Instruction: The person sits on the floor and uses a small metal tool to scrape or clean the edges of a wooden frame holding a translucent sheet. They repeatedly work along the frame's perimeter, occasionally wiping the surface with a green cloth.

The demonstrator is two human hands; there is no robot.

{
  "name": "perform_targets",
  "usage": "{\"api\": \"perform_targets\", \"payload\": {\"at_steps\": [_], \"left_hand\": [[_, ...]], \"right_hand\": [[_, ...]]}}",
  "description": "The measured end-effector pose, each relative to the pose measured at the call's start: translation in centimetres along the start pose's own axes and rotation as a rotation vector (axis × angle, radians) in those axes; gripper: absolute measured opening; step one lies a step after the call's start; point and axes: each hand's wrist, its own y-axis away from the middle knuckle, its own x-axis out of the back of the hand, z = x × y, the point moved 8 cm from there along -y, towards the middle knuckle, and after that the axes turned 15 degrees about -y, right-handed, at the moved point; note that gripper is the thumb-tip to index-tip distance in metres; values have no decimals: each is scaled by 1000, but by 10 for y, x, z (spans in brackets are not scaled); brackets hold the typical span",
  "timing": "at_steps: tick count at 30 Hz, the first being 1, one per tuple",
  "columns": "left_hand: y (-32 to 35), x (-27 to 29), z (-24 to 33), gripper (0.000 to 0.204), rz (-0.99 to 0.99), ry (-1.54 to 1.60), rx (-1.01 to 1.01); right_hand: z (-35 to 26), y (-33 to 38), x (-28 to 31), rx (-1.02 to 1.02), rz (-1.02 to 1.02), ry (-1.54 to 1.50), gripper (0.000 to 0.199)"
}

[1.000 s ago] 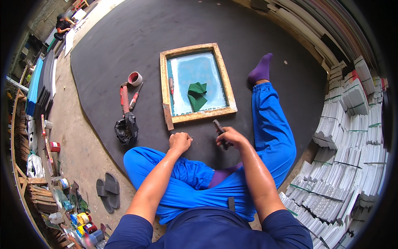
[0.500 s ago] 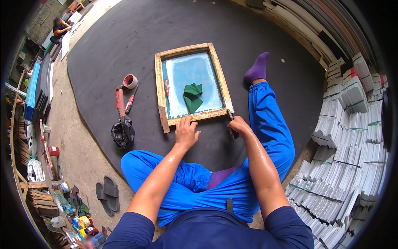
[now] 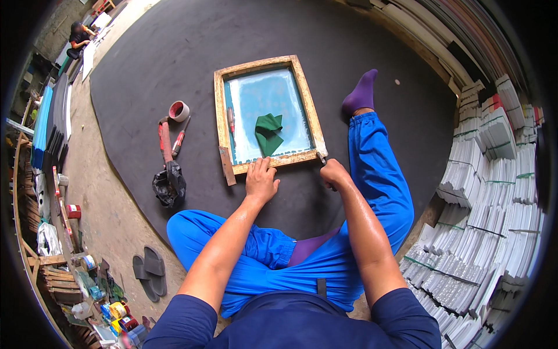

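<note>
A wooden screen-printing frame [image 3: 315, 125] with a pale blue mesh lies on the dark mat. My left hand [image 3: 262, 180] is open, its fingers stretched over the frame's near rail. At the near right corner, my right hand [image 3: 336, 174] is closed around a tool that looks like pliers [image 3: 322, 159]; its metal tip meets the wood, and the handle is mostly hidden by my fist. On the mesh rest a green cloth [image 3: 268, 132] and a red-handled screwdriver [image 3: 231, 120]. A loose wooden strip [image 3: 227, 167] sticks out at the near left corner.
Left of the frame lie a tape roll [image 3: 179, 111], a red-handled hammer [image 3: 165, 142], another screwdriver [image 3: 179, 139] and a black plastic bag [image 3: 170, 185]. My legs flank the work. Bundled white stacks [image 3: 465, 232] line the right; sandals [image 3: 150, 272] sit left. Another person [image 3: 79, 39] works far left.
The tool's tip stays at the frame's near right corner, while my right fist has turned and hides more of the handle. My left hand stays at the near rail. The view shifted slightly.
</note>
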Motion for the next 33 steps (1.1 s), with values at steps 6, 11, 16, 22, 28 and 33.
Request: {"api": "perform_targets", "payload": {"at_steps": [6,11,16,22,28,33], "left_hand": [[-1,1,0,32,40,13,13],[-2,1,-1,31,28,37,17],[-5,-3,-5,33,-4,52,25],[-4,13,-8,32,91,61,9],[8,33,10,33,216,197,-95],[25,11,1,16,175,191,-69]], "right_hand": [[20,-7,-6,174,294,-56,27],[34,-19,-14,234,264,-177,26],[43,-18,-38,116,29,-669,25],[28,5,-45,190,-127,-822,29],[1,39,-91,281,-373,-506,32],[2,52,-121,258,-475,-365,37]]}}
